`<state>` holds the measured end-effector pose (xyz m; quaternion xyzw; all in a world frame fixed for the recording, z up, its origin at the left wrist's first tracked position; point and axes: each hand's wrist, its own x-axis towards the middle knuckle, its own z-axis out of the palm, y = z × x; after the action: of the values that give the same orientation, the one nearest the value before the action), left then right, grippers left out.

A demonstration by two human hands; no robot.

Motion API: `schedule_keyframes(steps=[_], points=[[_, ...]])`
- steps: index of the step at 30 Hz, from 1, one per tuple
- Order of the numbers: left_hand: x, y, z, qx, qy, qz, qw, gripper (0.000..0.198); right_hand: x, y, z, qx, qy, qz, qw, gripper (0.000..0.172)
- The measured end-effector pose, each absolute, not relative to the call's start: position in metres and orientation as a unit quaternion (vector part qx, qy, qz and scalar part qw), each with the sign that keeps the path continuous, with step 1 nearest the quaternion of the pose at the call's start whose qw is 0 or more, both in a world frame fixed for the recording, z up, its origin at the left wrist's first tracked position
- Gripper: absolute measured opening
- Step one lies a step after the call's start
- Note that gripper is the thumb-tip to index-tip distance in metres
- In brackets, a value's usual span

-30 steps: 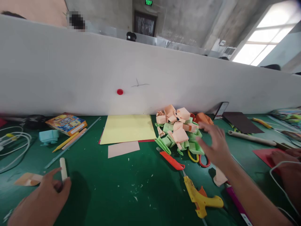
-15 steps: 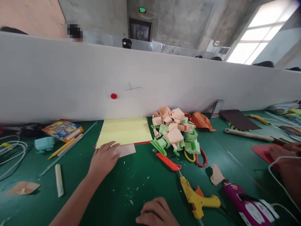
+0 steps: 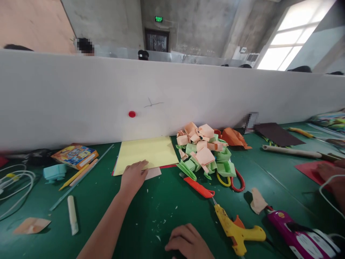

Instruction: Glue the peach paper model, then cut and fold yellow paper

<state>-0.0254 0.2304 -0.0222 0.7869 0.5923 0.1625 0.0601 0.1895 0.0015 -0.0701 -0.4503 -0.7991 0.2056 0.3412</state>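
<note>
My left hand (image 3: pixel 134 176) lies with its fingers stretched out on the front edge of a stack of yellow paper (image 3: pixel 147 153). A pale pink paper strip (image 3: pixel 154 173) pokes out from under the stack beside my fingertips, and a red sheet shows along the stack's edge. Close to the table's front, my right hand (image 3: pixel 187 239) rests loosely curved, thumb and fingers apart, with nothing visible in it. To its right lies a yellow glue gun (image 3: pixel 234 230). Past it are a red-handled cutter (image 3: pixel 199 187) and a heap of folded peach and green paper pieces (image 3: pixel 205 154).
Scissors (image 3: pixel 237 180) stick out from under the heap. On the left lie a colourful box (image 3: pixel 77 155), a yellow pencil (image 3: pixel 72 177), a glue stick (image 3: pixel 72 216) and a white cable (image 3: pixel 29 194). A purple device (image 3: pixel 293 226) stands right. Another person's hand (image 3: pixel 330 174) is at far right. A white partition (image 3: pixel 81 93) runs behind.
My left hand has slid a little to the right and further onto the yellow paper, covering more of its front edge. The whole view has shifted slightly. My right hand stays curved near the front.
</note>
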Motion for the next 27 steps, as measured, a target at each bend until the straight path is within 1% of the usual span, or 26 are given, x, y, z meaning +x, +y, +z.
schedule_keyframes(steps=[5,8,11,14,17,23,27], points=[[-0.031,0.234,-0.023,0.773,0.599,0.193,0.082,0.037,0.187,0.01,-0.054,-0.467,-0.788,0.22,0.335,0.031],[-0.032,0.236,-0.024,0.775,0.587,0.215,0.093,0.031,0.183,0.012,-0.045,-0.474,-0.763,0.26,0.354,0.027],[-0.031,0.236,-0.025,0.774,0.58,0.239,0.089,0.032,0.179,0.017,-0.036,-0.534,-0.681,0.327,0.379,0.021],[-0.029,0.235,-0.026,0.763,0.588,0.258,0.073,0.033,0.175,0.028,-0.03,-0.59,-0.588,0.374,0.408,0.02],[-0.027,0.235,-0.028,0.754,0.595,0.272,0.061,0.032,0.171,0.042,-0.028,-0.617,-0.551,0.369,0.423,0.018],[-0.026,0.235,-0.031,0.747,0.594,0.296,0.048,0.031,0.165,0.059,-0.031,-0.633,-0.554,0.354,0.408,0.018],[-0.025,0.237,-0.031,0.741,0.594,0.31,0.051,0.027,0.163,0.073,-0.029,-0.635,-0.539,0.355,0.425,0.021]])
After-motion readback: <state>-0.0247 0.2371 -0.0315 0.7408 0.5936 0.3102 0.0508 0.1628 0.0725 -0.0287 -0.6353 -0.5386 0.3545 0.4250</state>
